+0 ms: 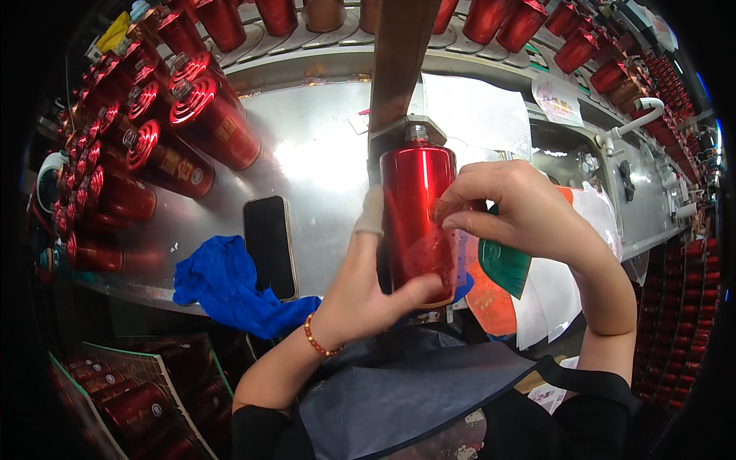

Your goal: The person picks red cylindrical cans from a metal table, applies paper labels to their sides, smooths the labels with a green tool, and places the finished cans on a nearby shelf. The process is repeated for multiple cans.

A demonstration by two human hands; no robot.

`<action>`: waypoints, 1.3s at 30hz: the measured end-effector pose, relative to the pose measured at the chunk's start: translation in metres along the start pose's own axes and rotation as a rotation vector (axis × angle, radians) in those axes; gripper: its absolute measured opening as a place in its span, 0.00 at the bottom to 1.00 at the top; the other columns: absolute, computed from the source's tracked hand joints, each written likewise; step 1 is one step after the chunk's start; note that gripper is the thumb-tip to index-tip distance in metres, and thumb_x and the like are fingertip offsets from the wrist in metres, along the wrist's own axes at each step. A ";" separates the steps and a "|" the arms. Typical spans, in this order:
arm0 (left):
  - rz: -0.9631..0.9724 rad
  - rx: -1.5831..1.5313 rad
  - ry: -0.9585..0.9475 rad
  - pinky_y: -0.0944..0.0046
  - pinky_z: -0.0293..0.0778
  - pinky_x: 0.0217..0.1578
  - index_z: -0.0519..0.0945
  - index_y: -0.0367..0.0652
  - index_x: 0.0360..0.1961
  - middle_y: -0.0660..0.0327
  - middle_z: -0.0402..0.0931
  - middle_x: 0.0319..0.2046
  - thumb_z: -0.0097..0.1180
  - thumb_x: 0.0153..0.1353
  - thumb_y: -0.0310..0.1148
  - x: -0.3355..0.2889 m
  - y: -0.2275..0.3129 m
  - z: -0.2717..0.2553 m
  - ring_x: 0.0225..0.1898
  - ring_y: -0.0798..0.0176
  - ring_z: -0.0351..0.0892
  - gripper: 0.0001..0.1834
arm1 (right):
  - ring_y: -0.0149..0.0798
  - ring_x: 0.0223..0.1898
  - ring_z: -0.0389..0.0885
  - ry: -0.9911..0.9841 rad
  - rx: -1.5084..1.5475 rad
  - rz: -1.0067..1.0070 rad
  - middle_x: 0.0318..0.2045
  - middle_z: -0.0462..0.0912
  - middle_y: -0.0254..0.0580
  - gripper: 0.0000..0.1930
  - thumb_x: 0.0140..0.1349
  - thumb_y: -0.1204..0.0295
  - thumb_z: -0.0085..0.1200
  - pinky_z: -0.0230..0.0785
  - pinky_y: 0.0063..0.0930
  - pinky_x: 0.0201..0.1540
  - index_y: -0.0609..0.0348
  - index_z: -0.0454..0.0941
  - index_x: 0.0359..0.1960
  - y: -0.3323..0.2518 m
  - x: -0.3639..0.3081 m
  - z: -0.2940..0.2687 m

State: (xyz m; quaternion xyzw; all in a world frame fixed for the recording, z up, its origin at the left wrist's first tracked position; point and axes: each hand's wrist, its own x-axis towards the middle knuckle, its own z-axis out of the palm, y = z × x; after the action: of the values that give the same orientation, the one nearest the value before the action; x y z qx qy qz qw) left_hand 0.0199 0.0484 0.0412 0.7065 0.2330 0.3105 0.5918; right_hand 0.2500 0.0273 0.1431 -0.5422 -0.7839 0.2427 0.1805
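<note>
A shiny red bottle [418, 222] with a clear threaded neck stands at the middle, before the brown post. My left hand [360, 287] is closed around its left and lower side, thumb across the front; a pale cover is on one finger. At the bottle's right side, my right hand [498, 203] pinches a small brownish translucent film piece [445, 207] between thumb and fingertips. A green flat scraper [506, 267] shows below that palm, seemingly tucked in the hand. A clear, faintly printed film [458, 257] lies along the bottle's lower right.
Several finished-looking red bottles with gold print [222, 126] stand at the left. A blue cloth [222, 280] and a black phone [270, 245] lie on the metal table [314, 126]. Bottles line a conveyor [307, 40] at the back. White sheets [483, 115] and a sink faucet [629, 126] are right.
</note>
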 end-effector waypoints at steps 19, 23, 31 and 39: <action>-0.135 -0.315 0.036 0.55 0.63 0.68 0.45 0.34 0.76 0.48 0.62 0.68 0.63 0.67 0.35 0.013 -0.002 0.009 0.68 0.55 0.65 0.47 | 0.22 0.29 0.77 0.368 0.406 0.325 0.29 0.84 0.34 0.20 0.61 0.66 0.68 0.69 0.19 0.34 0.59 0.78 0.52 0.036 -0.023 0.036; -0.163 -0.408 0.000 0.54 0.62 0.69 0.45 0.35 0.76 0.50 0.60 0.69 0.62 0.67 0.32 0.014 0.001 0.009 0.69 0.56 0.64 0.46 | 0.21 0.34 0.76 0.272 0.999 0.414 0.52 0.80 0.44 0.37 0.63 0.70 0.67 0.72 0.16 0.39 0.59 0.62 0.71 0.030 -0.049 0.065; -0.257 -0.501 0.140 0.58 0.69 0.63 0.56 0.32 0.70 0.49 0.68 0.63 0.63 0.68 0.35 0.028 0.002 0.010 0.64 0.58 0.71 0.38 | 0.23 0.34 0.73 0.226 1.178 0.465 0.59 0.69 0.44 0.52 0.53 0.77 0.73 0.70 0.18 0.41 0.62 0.51 0.77 0.019 -0.058 0.088; -0.250 -0.322 0.197 0.61 0.79 0.53 0.64 0.32 0.62 0.49 0.76 0.54 0.68 0.63 0.37 0.050 0.007 0.014 0.55 0.60 0.79 0.34 | 0.23 0.34 0.71 0.216 1.154 0.481 0.59 0.68 0.42 0.56 0.47 0.78 0.77 0.69 0.17 0.40 0.61 0.50 0.77 0.017 -0.058 0.091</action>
State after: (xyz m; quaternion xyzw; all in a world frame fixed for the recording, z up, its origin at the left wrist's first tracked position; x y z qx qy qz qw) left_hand 0.0646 0.0722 0.0550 0.5348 0.3230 0.3355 0.7051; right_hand 0.2333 -0.0391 0.0580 -0.5400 -0.3606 0.6039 0.4623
